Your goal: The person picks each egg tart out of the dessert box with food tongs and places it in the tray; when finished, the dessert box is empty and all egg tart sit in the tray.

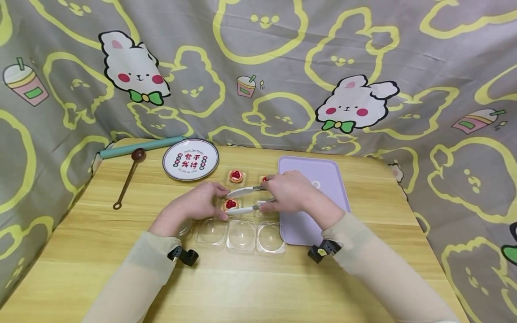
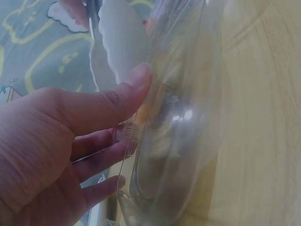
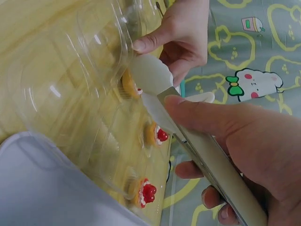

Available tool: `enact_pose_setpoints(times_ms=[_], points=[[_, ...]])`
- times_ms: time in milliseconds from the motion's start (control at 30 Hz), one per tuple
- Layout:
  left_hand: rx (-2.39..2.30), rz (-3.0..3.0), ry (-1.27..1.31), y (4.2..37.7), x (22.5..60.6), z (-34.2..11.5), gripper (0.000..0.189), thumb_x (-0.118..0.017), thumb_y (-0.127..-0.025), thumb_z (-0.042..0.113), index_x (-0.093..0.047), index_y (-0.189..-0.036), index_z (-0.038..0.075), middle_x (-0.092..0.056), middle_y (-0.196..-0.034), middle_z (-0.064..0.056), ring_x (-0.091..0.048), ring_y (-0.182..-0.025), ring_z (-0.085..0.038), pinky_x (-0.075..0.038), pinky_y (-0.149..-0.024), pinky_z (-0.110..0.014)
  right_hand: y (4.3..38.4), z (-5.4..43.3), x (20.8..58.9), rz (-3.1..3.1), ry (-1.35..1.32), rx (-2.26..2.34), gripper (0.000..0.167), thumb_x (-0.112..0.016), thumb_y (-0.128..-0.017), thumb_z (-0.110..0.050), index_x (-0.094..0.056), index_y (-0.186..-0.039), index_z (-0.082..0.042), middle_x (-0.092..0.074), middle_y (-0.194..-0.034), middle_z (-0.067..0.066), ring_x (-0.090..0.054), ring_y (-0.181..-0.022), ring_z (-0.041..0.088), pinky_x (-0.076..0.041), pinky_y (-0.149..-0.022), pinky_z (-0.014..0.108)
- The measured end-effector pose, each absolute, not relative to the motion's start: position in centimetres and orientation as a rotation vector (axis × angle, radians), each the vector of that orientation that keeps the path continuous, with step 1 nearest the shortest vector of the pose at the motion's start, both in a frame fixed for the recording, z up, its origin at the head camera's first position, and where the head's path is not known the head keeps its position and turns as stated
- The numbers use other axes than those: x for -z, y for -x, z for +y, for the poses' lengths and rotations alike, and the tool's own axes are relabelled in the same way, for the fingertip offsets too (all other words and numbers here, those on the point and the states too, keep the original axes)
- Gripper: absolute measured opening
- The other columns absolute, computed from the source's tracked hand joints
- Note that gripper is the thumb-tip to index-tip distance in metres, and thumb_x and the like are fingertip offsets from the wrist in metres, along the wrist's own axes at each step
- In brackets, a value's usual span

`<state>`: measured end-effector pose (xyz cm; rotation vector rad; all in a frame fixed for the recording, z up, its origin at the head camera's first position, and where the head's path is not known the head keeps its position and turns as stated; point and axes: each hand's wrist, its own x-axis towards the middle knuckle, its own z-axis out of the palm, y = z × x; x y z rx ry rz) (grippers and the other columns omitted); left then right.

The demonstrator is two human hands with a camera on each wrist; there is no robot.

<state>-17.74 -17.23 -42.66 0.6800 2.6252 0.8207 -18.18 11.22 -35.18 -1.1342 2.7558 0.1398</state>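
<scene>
My left hand point(image 1: 200, 202) pinches the edge of a clear plastic box point(image 2: 162, 179) between thumb and fingers. My right hand point(image 1: 290, 190) grips a pair of tongs point(image 3: 207, 165) with white scalloped tips, spread apart and pointing left. At those tips sits a small fruit tart point(image 1: 231, 204) with red topping, in a compartment of the box. Another tart point(image 1: 236, 176) lies farther back. A third tart point(image 3: 146, 193), partly hidden by my right hand in the head view, shows in the right wrist view. Several domed lid sections point(image 1: 241, 235) extend toward me.
A lilac tray point(image 1: 311, 166) lies at the right, partly beneath my right forearm. Back left are a round white plate point(image 1: 190, 168) with red lettering, a brown long-handled spoon point(image 1: 128, 181) and a teal roll point(image 1: 141, 147). A patterned curtain point(image 1: 274, 76) hangs behind the table.
</scene>
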Motion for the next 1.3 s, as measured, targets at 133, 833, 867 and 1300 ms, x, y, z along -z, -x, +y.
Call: enact_pose_setpoints(times_ms=[133, 833, 867, 1300], points=[[-0.826, 2.625, -0.671, 17.7, 42.6, -17.1, 0.08, -0.098, -0.074, 0.028, -0.064, -0.14, -0.004, -0.062, -0.144, -0.017, -0.053, -0.135, -0.041, -0.035, -0.12, -0.055, 18.2, 11.1, 35.4, 2.751, 1.146, -0.157, 0.054, -0.076, -0.092, -0.061, -0.073, -0.117, -0.013, -0.063, -0.096, -0.005, -0.056, -0.071, 0.016, -0.051, -0.066, 0.044], [-0.828, 2.627, -0.689, 17.7, 42.6, -17.1, 0.08, -0.097, -0.075, 0.028, -0.064, -0.14, -0.004, -0.063, -0.142, -0.018, -0.055, -0.133, -0.039, -0.036, -0.12, -0.054, 18.3, 11.2, 35.7, 2.786, 1.154, -0.127, 0.051, -0.076, -0.092, -0.062, -0.076, -0.113, -0.016, -0.063, -0.095, -0.006, -0.054, -0.066, 0.017, -0.046, -0.059, 0.04], [-0.828, 2.628, -0.692, 17.7, 42.7, -17.1, 0.08, -0.097, -0.075, 0.028, -0.064, -0.14, -0.004, -0.063, -0.142, -0.018, -0.055, -0.133, -0.039, -0.036, -0.119, -0.054, 18.3, 11.3, 35.8, 2.788, 1.158, -0.125, 0.051, -0.075, -0.092, -0.062, -0.076, -0.114, -0.016, -0.064, -0.096, -0.006, -0.053, -0.066, 0.017, -0.046, -0.059, 0.04], [-0.821, 2.624, -0.637, 17.7, 42.9, -17.1, 0.083, -0.097, -0.075, 0.03, -0.062, -0.143, -0.002, -0.059, -0.147, -0.02, -0.049, -0.139, -0.044, -0.032, -0.121, -0.058, 18.2, 13.6, 36.0, 2.823, 1.226, -0.015, 0.055, -0.072, -0.094, -0.063, -0.075, -0.123, -0.016, -0.068, -0.1, -0.005, -0.056, -0.072, 0.014, -0.051, -0.065, 0.04]])
